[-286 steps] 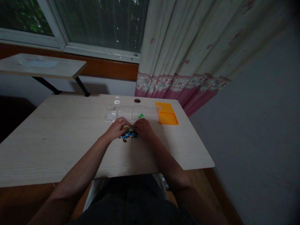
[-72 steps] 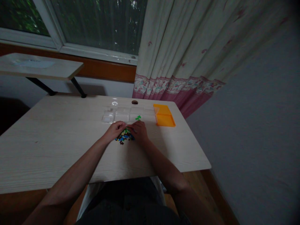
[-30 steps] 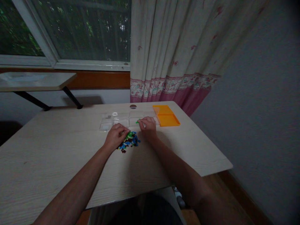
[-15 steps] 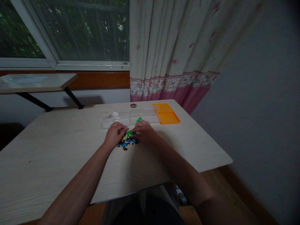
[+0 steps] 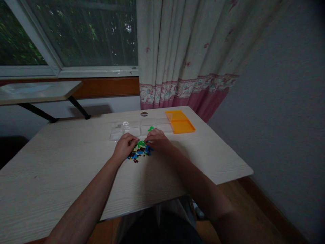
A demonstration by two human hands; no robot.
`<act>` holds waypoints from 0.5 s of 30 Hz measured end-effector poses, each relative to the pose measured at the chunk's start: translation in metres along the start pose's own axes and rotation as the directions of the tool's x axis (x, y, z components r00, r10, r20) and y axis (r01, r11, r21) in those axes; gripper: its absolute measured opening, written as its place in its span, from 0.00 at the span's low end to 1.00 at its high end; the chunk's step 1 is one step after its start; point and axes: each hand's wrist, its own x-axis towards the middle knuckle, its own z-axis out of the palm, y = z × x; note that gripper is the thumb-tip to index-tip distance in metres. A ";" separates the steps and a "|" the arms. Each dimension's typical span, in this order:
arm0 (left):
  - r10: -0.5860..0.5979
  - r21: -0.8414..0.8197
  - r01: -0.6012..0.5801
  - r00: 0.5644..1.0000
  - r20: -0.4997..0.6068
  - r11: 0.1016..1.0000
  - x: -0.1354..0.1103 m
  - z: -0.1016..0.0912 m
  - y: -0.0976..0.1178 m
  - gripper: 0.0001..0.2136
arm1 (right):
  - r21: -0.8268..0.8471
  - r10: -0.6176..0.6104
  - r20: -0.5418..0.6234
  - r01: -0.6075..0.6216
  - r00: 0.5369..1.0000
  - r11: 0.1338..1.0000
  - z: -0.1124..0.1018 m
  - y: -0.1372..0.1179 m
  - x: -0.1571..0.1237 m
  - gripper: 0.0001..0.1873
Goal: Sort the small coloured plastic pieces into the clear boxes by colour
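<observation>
Pile of mixed pcs (image 5: pixel 139 151) sits just your side of the clear tray (image 5: pixel 132 131) — edges partly hidden by your L hand (image 5: pixel 124 146) & R hand (image 5: pixel 157 139). L fingers narrow, R fingers bent low; can't tell if either grips a pc. Green pcs (image 5: pixel 151 128) inside tray — its outline's faint, esp. R end by orange case (image 5: pixel 183 126).

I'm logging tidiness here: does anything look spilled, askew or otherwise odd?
Only slightly: some small dark-brown pieces stray from the near edge of the loose, multicoloured heap on the pale wood-grain table, breaking its outline. I see no damage.
</observation>
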 end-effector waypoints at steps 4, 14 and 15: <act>0.001 -0.004 -0.001 1.000 0.019 1.000 0.000 -0.001 0.003 0.11 | -0.077 -0.012 0.056 0.017 0.998 0.997 -0.006 -0.011 -0.001 0.09; 0.033 0.006 -0.033 0.997 0.072 0.999 -0.001 -0.002 0.006 0.10 | -0.123 0.000 0.121 0.015 0.993 0.992 -0.013 -0.023 0.001 0.08; 0.036 0.007 -0.037 0.996 0.076 0.999 -0.001 -0.002 0.006 0.10 | -0.119 0.003 0.119 0.011 0.993 0.993 -0.012 -0.023 0.002 0.09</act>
